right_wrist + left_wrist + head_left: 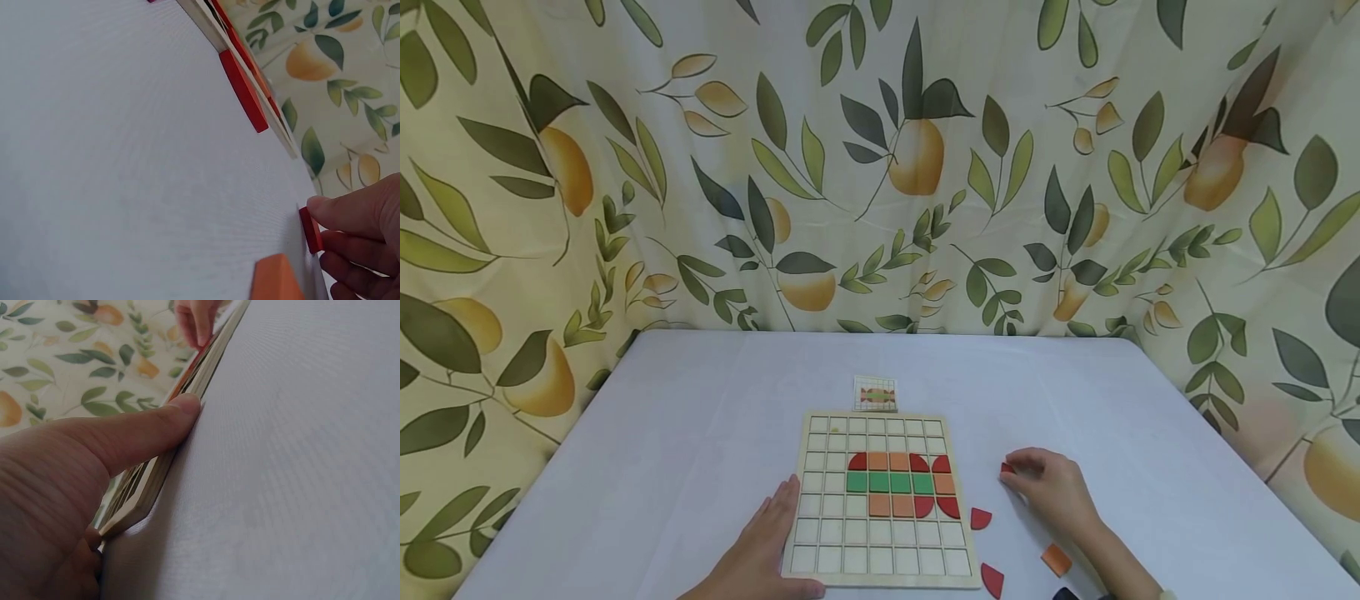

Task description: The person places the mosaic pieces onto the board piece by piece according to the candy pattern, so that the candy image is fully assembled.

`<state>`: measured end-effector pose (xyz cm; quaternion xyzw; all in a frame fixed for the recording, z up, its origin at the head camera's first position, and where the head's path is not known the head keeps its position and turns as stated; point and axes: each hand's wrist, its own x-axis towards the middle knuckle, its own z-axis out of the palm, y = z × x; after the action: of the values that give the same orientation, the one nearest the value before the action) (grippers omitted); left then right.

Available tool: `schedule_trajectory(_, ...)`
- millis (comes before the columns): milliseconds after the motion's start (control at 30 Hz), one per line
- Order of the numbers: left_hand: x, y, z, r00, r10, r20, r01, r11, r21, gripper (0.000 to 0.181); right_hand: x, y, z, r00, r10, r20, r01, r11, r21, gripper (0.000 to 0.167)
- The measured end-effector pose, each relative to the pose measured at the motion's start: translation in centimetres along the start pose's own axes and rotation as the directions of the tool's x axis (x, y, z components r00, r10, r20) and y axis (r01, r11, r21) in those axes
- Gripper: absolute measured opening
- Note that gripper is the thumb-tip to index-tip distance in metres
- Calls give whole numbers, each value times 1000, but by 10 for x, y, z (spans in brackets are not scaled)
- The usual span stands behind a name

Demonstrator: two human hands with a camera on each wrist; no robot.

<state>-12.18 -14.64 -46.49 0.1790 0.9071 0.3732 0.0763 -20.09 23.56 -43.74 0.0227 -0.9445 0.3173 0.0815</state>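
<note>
A wooden grid board [816, 533] lies on the table, with green square tiles [889, 482], orange square tiles [887, 506] and red quarter-circle tiles [940, 464] in some cells. My left hand [763, 542] rests against its near left corner, fingers straight along the left side. Its thumb [153, 434] touches the board's near edge in the left wrist view. To the right of the board, my right hand [1056, 492] pinches a red tile [310, 230] between thumb and fingers, close to the tabletop. The fingers partly cover that tile in the head view.
A small pattern card [876, 394] lies behind the board. Two loose red quarter-circle tiles [981, 518] lie beside its right edge, and a loose orange tile [1056, 559] is near the right forearm. A dark object [1064, 594] shows at the bottom edge. A leaf-print curtain [880, 167] surrounds the table.
</note>
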Motion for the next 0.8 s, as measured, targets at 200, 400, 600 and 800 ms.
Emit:
schedule_trajectory(200,2,1,0,996,-82,27,82,997,-9,129,2,-1,2,1000,8,20,-8,1000,11,21)
schedule_trajectory(400,2,1,0,995,-95,30,96,995,-17,130,4,-3,1,996,-42,73,41,999,19,20)
schedule_trajectory(600,2,2,0,996,-89,29,90,996,-15,129,5,-3,0,992,-75,96,72,997,35,20)
schedule_trajectory(800,2,3,0,995,-98,31,99,995,-9,129,6,-1,-1,982,-118,151,111,992,55,22)
